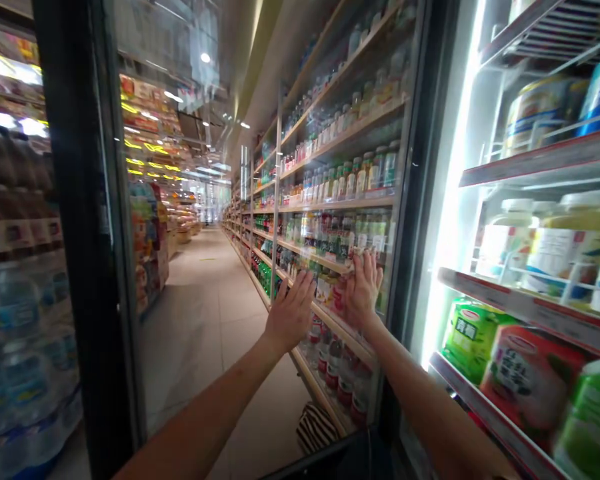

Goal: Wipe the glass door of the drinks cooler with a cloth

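A glass door with a black frame [75, 233] fills the middle of the view, standing beside a lit cooler. Against or just before the glass, my left hand [290, 317] lies with its fingers stretched out and close together. Higher and to the right, my right hand [363, 290] is raised toward the same pane, fingers extended and a little bent. I make out nothing held in either hand. Whether the palms touch the glass cannot be seen. Rows of bottles [350, 177] on wooden shelves show in the pane, through it or as a reflection.
On the right, the cooler's wire shelves with price rails [530, 303] carry white-capped bottles [505, 240], a green pack [473, 333] and a red pack [530, 380]. Bottled water [15, 380] stands at left. Low in the pane is a black-and-white striped thing [316, 427].
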